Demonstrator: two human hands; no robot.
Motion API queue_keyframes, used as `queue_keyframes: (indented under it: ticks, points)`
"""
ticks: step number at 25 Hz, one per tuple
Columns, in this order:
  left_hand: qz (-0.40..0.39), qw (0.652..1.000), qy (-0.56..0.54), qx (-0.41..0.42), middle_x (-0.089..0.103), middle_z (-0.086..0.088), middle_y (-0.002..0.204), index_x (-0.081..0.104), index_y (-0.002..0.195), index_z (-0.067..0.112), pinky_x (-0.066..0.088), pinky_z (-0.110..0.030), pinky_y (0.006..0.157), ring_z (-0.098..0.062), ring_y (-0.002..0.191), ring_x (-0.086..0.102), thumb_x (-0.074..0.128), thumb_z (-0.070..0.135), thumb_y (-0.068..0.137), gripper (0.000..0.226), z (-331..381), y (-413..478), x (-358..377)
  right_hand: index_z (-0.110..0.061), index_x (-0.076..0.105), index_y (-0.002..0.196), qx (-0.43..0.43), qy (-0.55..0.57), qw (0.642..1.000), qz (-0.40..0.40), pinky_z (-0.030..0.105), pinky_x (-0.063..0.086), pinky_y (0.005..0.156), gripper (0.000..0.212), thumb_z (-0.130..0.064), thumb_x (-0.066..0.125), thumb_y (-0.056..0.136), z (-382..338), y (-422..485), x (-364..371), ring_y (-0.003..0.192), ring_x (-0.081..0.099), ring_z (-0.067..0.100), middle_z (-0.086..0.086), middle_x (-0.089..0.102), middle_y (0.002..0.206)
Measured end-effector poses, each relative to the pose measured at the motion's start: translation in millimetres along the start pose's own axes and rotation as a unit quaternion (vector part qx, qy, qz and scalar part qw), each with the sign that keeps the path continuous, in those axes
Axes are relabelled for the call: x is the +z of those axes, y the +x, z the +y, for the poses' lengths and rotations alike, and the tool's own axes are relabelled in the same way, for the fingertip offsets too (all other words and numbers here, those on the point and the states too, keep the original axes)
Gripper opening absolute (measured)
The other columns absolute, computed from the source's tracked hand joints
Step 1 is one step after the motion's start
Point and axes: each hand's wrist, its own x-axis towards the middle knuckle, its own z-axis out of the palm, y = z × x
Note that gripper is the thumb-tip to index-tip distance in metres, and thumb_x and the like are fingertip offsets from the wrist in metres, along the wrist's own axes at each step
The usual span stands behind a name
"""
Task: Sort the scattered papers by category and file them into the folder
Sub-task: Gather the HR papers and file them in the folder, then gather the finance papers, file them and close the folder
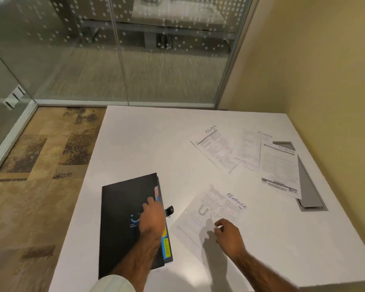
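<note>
A black folder lies closed near the left front of the white table, with coloured tabs along its right edge and a clasp strap sticking out. My left hand rests flat on the folder's right edge, fingers spread. A paper headed FINANCE lies just right of the folder. My right hand sits on that paper's lower part, fingers curled, pinching at the sheet. Three more FINANCE papers lie farther back right: one, one, one.
A grey cable hatch is set into the table under the rightmost paper. A yellow wall runs along the right, glass partitions stand behind, and patterned carpet lies to the left of the table.
</note>
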Motion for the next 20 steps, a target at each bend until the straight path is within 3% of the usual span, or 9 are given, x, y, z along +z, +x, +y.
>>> queue_keyframes:
  ticks: [4, 6, 8, 10, 12, 15, 20]
  points:
    - [0.016, 1.000, 0.023, 0.012, 0.052, -0.014, 0.132, 0.060, 0.127, 0.011, 0.055, -0.042, 0.084, -0.035, 0.120, 0.056, 0.059, 0.030, 0.094, 0.038, 17.7, -7.5, 26.2, -0.021, 0.062, 0.100, 0.029, 0.003, 0.999, 0.019, 0.028, 0.052, 0.064, 0.009, -0.018, 0.055, 0.096, 34.0, -16.4, -17.4, 0.069, 0.065, 0.011, -0.005, 0.067, 0.084]
    - [0.026, 0.992, 0.086, 0.087, 0.045, -0.018, 0.150, 0.061, 0.129, 0.011, 0.044, -0.050, 0.100, -0.038, 0.139, 0.043, 0.062, 0.043, 0.091, 0.050, 32.4, -14.4, 27.1, -0.023, 0.060, 0.102, 0.029, 0.004, 0.999, 0.028, 0.025, 0.050, 0.062, 0.008, -0.020, 0.055, 0.096, 41.4, -21.1, -21.4, 0.067, 0.060, 0.006, -0.009, 0.064, 0.084]
    - [0.002, 0.976, 0.141, 0.164, 0.030, -0.018, 0.163, 0.051, 0.145, 0.011, 0.020, -0.054, 0.118, -0.040, 0.150, 0.027, 0.053, 0.050, 0.094, 0.065, 47.4, -19.9, 29.2, -0.023, 0.061, 0.108, 0.026, 0.007, 0.999, 0.034, 0.030, 0.054, 0.070, 0.013, -0.024, 0.055, 0.097, 46.0, -23.3, -24.6, 0.072, 0.062, 0.008, -0.012, 0.064, 0.088]
    - [-0.006, 0.964, 0.139, 0.228, 0.023, -0.017, 0.166, 0.042, 0.152, 0.012, 0.003, -0.051, 0.121, -0.038, 0.152, 0.024, 0.047, 0.054, 0.095, 0.071, 57.4, -24.9, 38.1, -0.022, 0.060, 0.124, 0.022, -0.005, 0.999, 0.037, 0.030, 0.053, 0.084, 0.027, -0.031, 0.053, 0.100, 49.7, -25.5, -28.8, 0.092, 0.064, 0.012, -0.007, 0.067, 0.107]
    - [-0.035, 0.945, 0.123, 0.300, 0.020, -0.012, 0.167, 0.035, 0.156, 0.016, -0.005, -0.045, 0.120, -0.033, 0.154, 0.018, 0.034, 0.061, 0.097, 0.074, 62.4, -29.4, 51.6, -0.021, 0.053, 0.138, 0.029, -0.016, 0.999, 0.043, 0.029, 0.046, 0.096, 0.040, -0.036, 0.051, 0.102, 53.9, -27.2, -34.6, 0.115, 0.060, 0.015, -0.003, 0.063, 0.130]
    - [-0.065, 0.909, 0.143, 0.387, 0.017, -0.007, 0.168, 0.022, 0.160, 0.022, 0.004, -0.045, 0.119, -0.030, 0.154, 0.017, 0.015, 0.068, 0.098, 0.077, 67.7, -31.0, 72.3, -0.020, 0.046, 0.147, 0.034, -0.024, 0.998, 0.037, 0.030, 0.040, 0.107, 0.049, -0.040, 0.050, 0.102, 64.6, -27.6, -42.1, 0.131, 0.052, 0.016, -0.003, 0.054, 0.144]
    - [-0.111, 0.890, 0.168, 0.410, 0.013, -0.005, 0.169, 0.010, 0.162, 0.025, 0.010, -0.052, 0.116, -0.031, 0.152, 0.027, 0.019, 0.067, 0.097, 0.078, 64.7, -24.9, 104.6, -0.020, 0.046, 0.147, 0.040, -0.029, 0.999, -0.017, 0.031, 0.040, 0.108, 0.050, -0.041, 0.050, 0.102, 90.7, -10.8, -58.5, 0.133, 0.052, 0.017, -0.001, 0.052, 0.148]
